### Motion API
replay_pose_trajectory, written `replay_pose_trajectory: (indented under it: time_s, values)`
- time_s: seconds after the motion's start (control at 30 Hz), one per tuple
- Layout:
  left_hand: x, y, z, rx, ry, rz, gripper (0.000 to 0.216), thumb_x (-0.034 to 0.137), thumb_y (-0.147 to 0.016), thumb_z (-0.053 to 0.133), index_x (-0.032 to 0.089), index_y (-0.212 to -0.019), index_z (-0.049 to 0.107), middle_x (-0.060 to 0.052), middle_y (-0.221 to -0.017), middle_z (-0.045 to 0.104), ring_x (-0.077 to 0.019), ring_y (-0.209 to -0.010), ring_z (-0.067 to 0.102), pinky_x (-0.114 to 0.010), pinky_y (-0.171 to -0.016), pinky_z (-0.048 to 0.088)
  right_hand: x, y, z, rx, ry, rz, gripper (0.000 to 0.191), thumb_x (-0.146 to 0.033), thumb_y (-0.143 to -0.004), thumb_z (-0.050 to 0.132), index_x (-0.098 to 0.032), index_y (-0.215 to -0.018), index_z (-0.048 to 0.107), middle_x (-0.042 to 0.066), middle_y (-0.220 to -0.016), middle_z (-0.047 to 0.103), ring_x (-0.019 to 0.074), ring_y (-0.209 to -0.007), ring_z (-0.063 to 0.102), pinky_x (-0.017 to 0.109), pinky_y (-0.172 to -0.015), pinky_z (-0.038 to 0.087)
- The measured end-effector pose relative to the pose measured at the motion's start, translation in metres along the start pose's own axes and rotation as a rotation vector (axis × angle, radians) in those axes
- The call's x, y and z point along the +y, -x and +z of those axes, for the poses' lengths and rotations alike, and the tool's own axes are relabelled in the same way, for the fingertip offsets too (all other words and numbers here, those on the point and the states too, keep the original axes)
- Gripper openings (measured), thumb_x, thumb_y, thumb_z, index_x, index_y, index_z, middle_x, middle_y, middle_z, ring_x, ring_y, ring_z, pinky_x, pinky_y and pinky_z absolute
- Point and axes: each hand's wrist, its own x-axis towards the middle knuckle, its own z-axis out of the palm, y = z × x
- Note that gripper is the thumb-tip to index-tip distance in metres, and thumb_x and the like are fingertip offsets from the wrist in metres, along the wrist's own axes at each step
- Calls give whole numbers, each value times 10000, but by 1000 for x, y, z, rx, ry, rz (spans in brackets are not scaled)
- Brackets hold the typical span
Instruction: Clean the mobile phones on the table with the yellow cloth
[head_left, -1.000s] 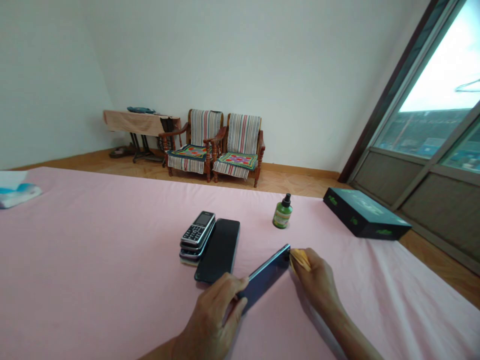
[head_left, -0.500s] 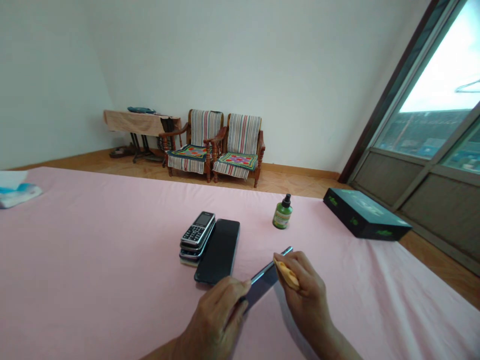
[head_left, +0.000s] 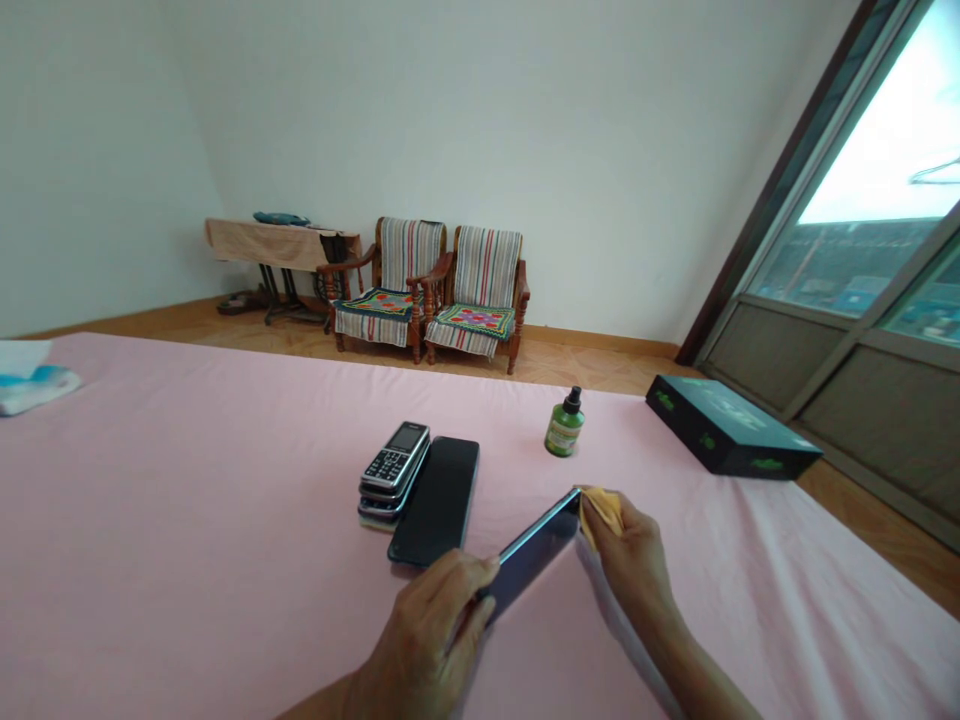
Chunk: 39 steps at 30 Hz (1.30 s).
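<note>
Near the bottom middle, my left hand grips the near end of a dark smartphone, fingers closed round it. The phone is tilted on its edge, its far end pointing up to the right. My right hand pinches a folded yellow cloth against that far end. Just beyond my left hand, a black smartphone lies flat. Leaning close along its left side is a stack of phones, with a silver keypad phone on top.
A green spray bottle with a black top stands beyond my right hand. A black box lies at the right edge of the pink cloth surface. At far left is a white and blue packet. Two chairs stand behind.
My right hand has slid the yellow cloth along the phone, up and right, from its upper edge to its far end. My left hand has kept its hold almost unmoved.
</note>
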Motion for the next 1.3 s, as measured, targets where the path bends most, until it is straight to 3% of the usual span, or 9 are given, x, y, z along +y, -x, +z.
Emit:
replay_pose_trajectory:
  time_s: [0.13,0.23,0.43,0.53,0.63,0.8,0.93,1.1,1.3]
  values:
    - [-1,1,2,16,15,-25,418,1,-856,551,213,-1215,523,-59,-950,662,-164,-847,664,-221,-779,542,3,3,-1,-66,49,21,393,-520,-738,568,-199,-518,515,-5,-480,503,140,-487,425,266,-482,287]
    - [-2,1,2,62,60,-112,395,25,-851,558,231,-1187,544,-37,-921,653,-153,-794,665,-207,-714,550,2,3,-1,-86,27,19,403,-502,-692,597,-206,-455,461,-11,-474,479,130,-495,399,267,-487,258]
    - [-1,-8,-3,179,163,-354,274,129,-861,599,257,-1103,607,-1,-875,653,-153,-745,665,-211,-652,549,-2,4,2,-92,-114,114,416,-560,-735,597,-149,-679,625,25,-588,588,154,-545,492,262,-502,374]
    - [2,-13,-4,231,231,-391,253,140,-847,621,257,-1072,630,6,-864,651,-152,-747,669,-204,-643,557,-8,10,7,-34,-310,270,457,-589,-732,637,-132,-712,633,-6,-540,544,123,-471,459,240,-443,359]
    - [4,-15,-5,312,260,-405,258,140,-832,639,259,-1060,645,2,-895,654,-152,-777,672,-192,-642,567,-18,17,13,56,-646,437,448,-549,-638,777,-133,-726,636,-51,-502,500,80,-426,409,195,-389,317]
    - [4,-13,-4,338,287,-418,261,152,-834,642,251,-1075,648,-5,-912,650,-157,-785,666,-194,-625,571,-36,22,16,102,-985,503,425,-371,-496,909,-134,-749,664,-34,-645,602,61,-530,505,145,-472,444]
    - [5,-10,-2,278,342,-441,215,160,-853,632,219,-1060,639,-14,-889,643,-160,-773,668,-216,-651,572,-39,19,14,117,-1059,531,385,-288,-501,914,-149,-764,670,-42,-683,608,53,-535,509,133,-482,471]
    - [6,-8,4,297,373,-425,246,128,-843,637,231,-1066,632,-6,-895,629,-142,-760,667,-194,-643,564,-37,20,16,79,-1085,533,373,-279,-502,922,-144,-708,642,-61,-624,551,43,-507,478,121,-430,428]
    - [4,-8,11,371,368,-408,286,106,-818,653,245,-1067,631,-5,-921,620,-141,-784,662,-194,-650,576,-46,39,27,-111,-1013,545,390,-381,-572,900,-122,-686,632,-44,-593,556,38,-491,474,135,-452,412]
